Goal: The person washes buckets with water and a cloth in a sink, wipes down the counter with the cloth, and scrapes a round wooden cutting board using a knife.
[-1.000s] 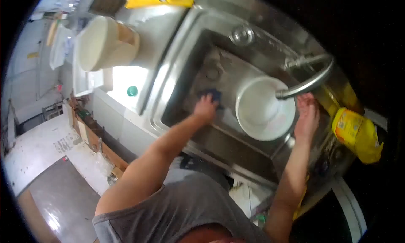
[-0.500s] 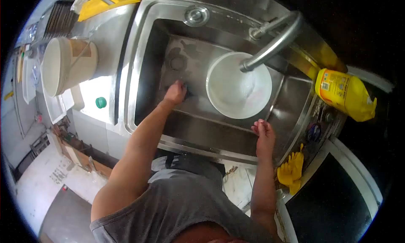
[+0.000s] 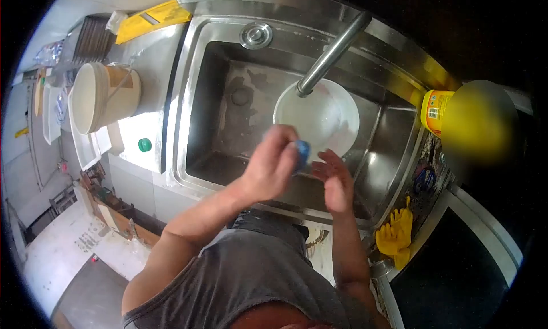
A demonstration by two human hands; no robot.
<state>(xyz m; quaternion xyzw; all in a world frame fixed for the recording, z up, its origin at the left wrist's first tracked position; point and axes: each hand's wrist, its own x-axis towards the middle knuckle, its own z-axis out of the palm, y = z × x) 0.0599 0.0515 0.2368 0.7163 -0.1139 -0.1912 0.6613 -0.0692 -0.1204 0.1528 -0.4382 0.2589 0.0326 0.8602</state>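
Observation:
My left hand (image 3: 273, 162) is closed around a small blue thing (image 3: 302, 155), blurred by motion, whose kind I cannot make out. It is above the front of the steel sink (image 3: 228, 132), close to the near-left rim of a white bowl (image 3: 342, 115). To its right, my right hand (image 3: 334, 180) is raised with its fingers apart, holding nothing, just in front of the bowl. The metal faucet (image 3: 334, 55) reaches over the bowl, its spout above the far-left part of it. Both hands partly cover the bowl's near edge.
On the left counter stand a white bucket (image 3: 117, 95), a green cap (image 3: 144, 144) and a yellow slicer (image 3: 154, 19). A drain strainer (image 3: 256, 35) is on the sink's back rim. At the right are a yellow container (image 3: 436, 111), partly blurred, and yellow gloves (image 3: 395, 237).
My left hand has lifted off the sink floor and moved right toward the bowl, the blue thing now showing in it. My right hand has shifted left and spread its fingers. The view has tilted.

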